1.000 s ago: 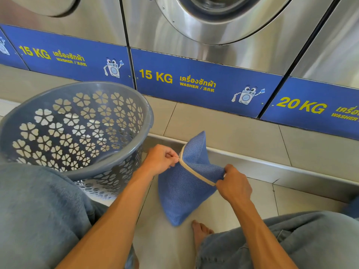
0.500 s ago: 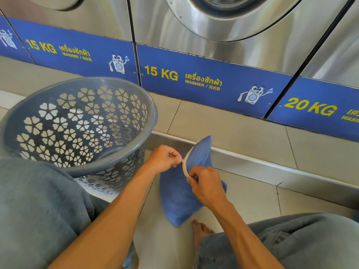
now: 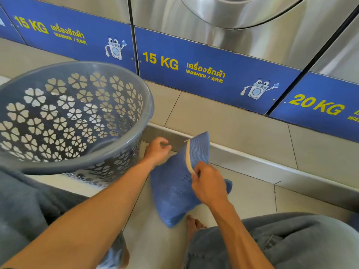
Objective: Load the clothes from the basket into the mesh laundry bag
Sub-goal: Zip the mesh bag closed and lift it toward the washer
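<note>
A blue mesh laundry bag with a cream zip strip stands bulging on the floor tiles between my knees. My right hand pinches the lower end of the zip strip. My left hand hovers just left of the bag's top corner, fingers curled, with nothing seen in it. The grey plastic basket with flower-shaped holes stands tilted at the left, against my left knee; no clothes show inside it.
Steel washing machines with blue 15 KG and 20 KG panels stand on a tiled step straight ahead. A metal step edge runs behind the bag. My grey-trousered knees and a bare foot fill the bottom.
My right hand slid along the zip strip from its right end toward the left. My left hand let go of the bag's top corner and drew slightly left.
</note>
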The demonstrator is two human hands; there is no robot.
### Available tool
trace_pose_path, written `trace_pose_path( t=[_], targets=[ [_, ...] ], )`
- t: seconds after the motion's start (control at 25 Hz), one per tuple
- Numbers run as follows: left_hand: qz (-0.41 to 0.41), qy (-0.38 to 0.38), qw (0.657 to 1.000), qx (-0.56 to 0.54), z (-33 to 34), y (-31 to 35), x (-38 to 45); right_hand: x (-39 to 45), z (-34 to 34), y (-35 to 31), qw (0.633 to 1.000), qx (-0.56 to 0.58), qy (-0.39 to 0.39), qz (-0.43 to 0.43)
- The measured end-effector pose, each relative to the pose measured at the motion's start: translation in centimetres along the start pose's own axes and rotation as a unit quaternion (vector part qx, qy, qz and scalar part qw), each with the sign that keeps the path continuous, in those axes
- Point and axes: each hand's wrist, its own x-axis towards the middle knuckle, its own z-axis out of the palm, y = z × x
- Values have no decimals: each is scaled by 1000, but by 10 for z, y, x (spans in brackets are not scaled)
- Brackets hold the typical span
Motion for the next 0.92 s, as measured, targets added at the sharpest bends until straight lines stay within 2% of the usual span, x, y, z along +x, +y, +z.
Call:
trace_pose_path(
  t=[0.12,0.24,0.4,0.52,0.6,0.68,0.84,0.92],
  targets=[
    [-139,-29,990,-24,0,-56,-12,9,4,11,998,-10,46,35],
    [-255,-86,961,-69,19,-104,-35,18,12,21,994,-27,67,79],
    [-318,-195,897,-238,47,-122,-47,27,26,28,992,8,18,122],
    [-310,-163,882,-315,61,-119,-37,30,31,38,990,39,-4,136],
    [-288,-135,890,-327,64,-104,-33,32,30,47,984,81,-16,159],
    [-247,-152,904,-313,64,-78,-31,34,30,61,973,88,-23,214],
    [-122,-181,945,-245,36,15,-45,31,27,77,907,142,3,396],
    [-53,-193,954,-223,16,63,-63,27,16,73,876,182,46,445]
  ],
)
